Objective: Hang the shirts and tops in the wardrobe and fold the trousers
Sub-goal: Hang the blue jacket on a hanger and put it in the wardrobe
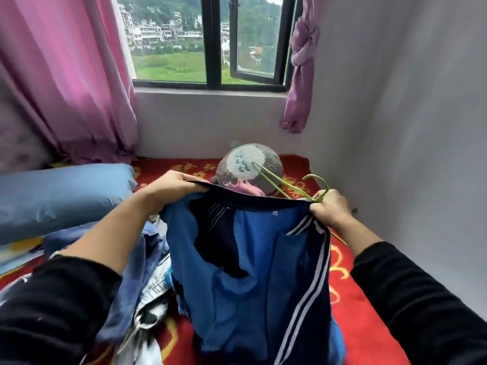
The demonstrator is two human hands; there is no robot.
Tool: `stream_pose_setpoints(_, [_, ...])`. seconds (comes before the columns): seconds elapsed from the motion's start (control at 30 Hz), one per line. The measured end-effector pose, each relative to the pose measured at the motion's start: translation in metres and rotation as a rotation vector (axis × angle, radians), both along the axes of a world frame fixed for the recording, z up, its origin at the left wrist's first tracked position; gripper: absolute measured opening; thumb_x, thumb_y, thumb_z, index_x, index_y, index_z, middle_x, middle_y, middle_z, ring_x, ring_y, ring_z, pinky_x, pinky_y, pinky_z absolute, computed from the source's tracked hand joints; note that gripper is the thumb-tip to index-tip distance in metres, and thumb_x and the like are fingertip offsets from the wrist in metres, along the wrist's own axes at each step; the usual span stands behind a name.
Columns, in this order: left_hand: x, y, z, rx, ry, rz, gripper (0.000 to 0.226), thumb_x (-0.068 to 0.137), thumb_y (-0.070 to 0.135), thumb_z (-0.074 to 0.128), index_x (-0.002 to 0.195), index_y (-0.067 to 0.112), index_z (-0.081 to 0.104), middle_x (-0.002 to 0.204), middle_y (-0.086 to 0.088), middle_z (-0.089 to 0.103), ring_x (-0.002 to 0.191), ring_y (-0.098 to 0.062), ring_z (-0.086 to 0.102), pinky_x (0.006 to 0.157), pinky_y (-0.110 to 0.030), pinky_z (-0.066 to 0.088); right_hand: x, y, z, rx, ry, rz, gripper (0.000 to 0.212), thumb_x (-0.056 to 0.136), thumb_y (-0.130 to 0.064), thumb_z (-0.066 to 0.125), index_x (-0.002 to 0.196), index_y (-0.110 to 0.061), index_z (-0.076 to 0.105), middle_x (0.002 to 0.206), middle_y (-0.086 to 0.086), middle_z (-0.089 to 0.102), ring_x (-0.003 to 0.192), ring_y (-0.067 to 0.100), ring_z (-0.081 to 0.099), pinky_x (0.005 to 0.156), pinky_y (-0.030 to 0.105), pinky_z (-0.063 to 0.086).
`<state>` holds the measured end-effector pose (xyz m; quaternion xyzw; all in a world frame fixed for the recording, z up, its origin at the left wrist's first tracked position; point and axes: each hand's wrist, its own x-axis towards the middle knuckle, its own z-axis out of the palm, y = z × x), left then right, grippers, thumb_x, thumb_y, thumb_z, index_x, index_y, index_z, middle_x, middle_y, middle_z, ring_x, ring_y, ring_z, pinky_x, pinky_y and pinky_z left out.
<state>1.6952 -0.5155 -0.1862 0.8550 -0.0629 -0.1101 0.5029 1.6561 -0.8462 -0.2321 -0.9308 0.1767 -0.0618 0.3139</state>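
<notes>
Just an unreadable label (274, 213) inside garment (253, 272)

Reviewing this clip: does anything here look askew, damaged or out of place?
Nothing damaged or spilled. The right hand pinches both the blue track jacket with white stripes and a thin green hanger, which juts out tilted, outside the garment. The left hand grips the other edge.

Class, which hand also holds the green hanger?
The right hand, which grips the green hanger together with the edge of the blue garment. The left hand holds only the garment.
</notes>
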Motion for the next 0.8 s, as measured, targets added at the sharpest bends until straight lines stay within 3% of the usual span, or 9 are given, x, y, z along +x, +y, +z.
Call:
stream_pose_setpoints(0.07, [0.001, -0.012, -0.002, -0.021, 0.025, 0.114, 0.007, 0.083, 0.020, 0.072, 0.086, 0.020, 0.077, 0.078, 0.003, 0.072, 0.064, -0.004, 0.061, 0.064, -0.016, 0.054, -0.006, 0.005, -0.006, 0.276, -0.004, 0.041, 0.029, 0.078, -0.027, 0.076, 0.060, -0.016, 0.056, 0.058, -0.001, 0.055, 0.053, 0.017, 0.049, 0.050, 0.025, 0.034])
stream_pose_setpoints(0.13, [0.003, -0.019, -0.006, 0.028, 0.016, 0.214, 0.018, 0.082, 0.033, 0.072, 0.082, 0.016, 0.075, 0.067, 0.004, 0.068, 0.052, -0.004, 0.057, 0.051, -0.016, 0.049, -0.011, 0.006, -0.010, 0.526, -0.083, 0.012, 0.033, 0.083, -0.036, 0.072, 0.062, -0.017, 0.055, 0.048, -0.007, 0.038, 0.038, 0.009, 0.032, 0.040, 0.020, 0.024])
stream_pose_setpoints(0.23, [0.007, -0.024, -0.013, 0.130, 0.001, 0.301, 0.034, 0.080, 0.045, 0.069, 0.074, 0.012, 0.073, 0.070, -0.003, 0.065, 0.060, -0.015, 0.056, 0.059, -0.025, 0.049, -0.023, -0.002, -0.013, 0.772, -0.148, 0.052, 0.025, 0.097, -0.030, 0.054, 0.090, -0.010, 0.069, 0.054, -0.003, 0.026, 0.034, 0.005, 0.022, 0.036, 0.013, 0.019])
stream_pose_setpoints(0.33, [0.008, -0.028, -0.016, 0.245, -0.017, 0.348, 0.039, 0.082, 0.042, 0.062, 0.059, 0.010, 0.062, 0.064, -0.008, 0.055, 0.066, -0.024, 0.049, 0.064, -0.031, 0.043, -0.040, -0.017, -0.016, 0.928, 0.024, 0.217, 0.023, 0.097, -0.026, 0.052, 0.101, -0.011, 0.069, 0.055, -0.006, 0.018, 0.041, 0.006, 0.015, 0.037, 0.016, 0.010])
stream_pose_setpoints(0.4, [0.008, -0.032, -0.017, 0.286, -0.027, 0.358, 0.039, 0.085, 0.035, 0.058, 0.055, 0.010, 0.056, 0.059, -0.008, 0.049, 0.066, -0.025, 0.044, 0.062, -0.031, 0.037, -0.052, -0.026, -0.020, 0.918, 0.205, 0.269, 0.023, 0.096, -0.022, 0.050, 0.100, -0.009, 0.069, 0.055, -0.005, 0.016, 0.043, 0.006, 0.015, 0.039, 0.019, 0.008])
stream_pose_setpoints(0.53, [0.010, -0.038, -0.018, 0.327, -0.046, 0.371, 0.029, 0.085, 0.032, 0.057, 0.069, 0.009, 0.063, 0.071, -0.010, 0.054, 0.065, -0.025, 0.045, 0.063, -0.031, 0.036, -0.065, -0.031, -0.032, 0.868, 0.425, 0.357, 0.025, 0.096, -0.021, 0.052, 0.095, -0.009, 0.074, 0.055, -0.004, 0.016, 0.045, 0.007, 0.014, 0.041, 0.019, 0.009])
stream_pose_setpoints(0.6, [0.009, -0.043, -0.019, 0.361, -0.061, 0.352, 0.027, 0.085, 0.033, 0.057, 0.070, 0.013, 0.063, 0.071, -0.010, 0.054, 0.061, -0.024, 0.044, 0.061, -0.031, 0.036, -0.067, -0.019, -0.034, 0.789, 0.406, 0.398, 0.026, 0.095, -0.022, 0.055, 0.101, -0.004, 0.072, 0.056, -0.003, 0.016, 0.046, 0.008, 0.014, 0.043, 0.022, 0.008])
stream_pose_setpoints(0.67, [0.008, -0.050, -0.018, 0.412, -0.089, 0.316, 0.026, 0.086, 0.034, 0.056, 0.075, 0.015, 0.069, 0.077, -0.009, 0.061, 0.070, -0.028, 0.052, 0.065, -0.030, 0.039, -0.065, 0.001, -0.035, 0.755, 0.315, 0.393, 0.028, 0.096, -0.021, 0.055, 0.102, 0.001, 0.070, 0.053, -0.005, 0.020, 0.044, 0.007, 0.017, 0.043, 0.020, 0.009])
stream_pose_setpoints(0.8, [-0.001, -0.063, -0.019, 0.443, -0.187, 0.227, 0.026, 0.087, 0.026, 0.050, 0.082, 0.012, 0.071, 0.080, -0.009, 0.065, 0.082, -0.032, 0.058, 0.069, -0.031, 0.042, -0.054, 0.055, -0.048, 0.607, 0.170, 0.334, 0.021, 0.093, -0.015, 0.058, 0.080, -0.002, 0.067, 0.045, -0.003, 0.027, 0.037, 0.008, 0.023, 0.037, 0.017, 0.019])
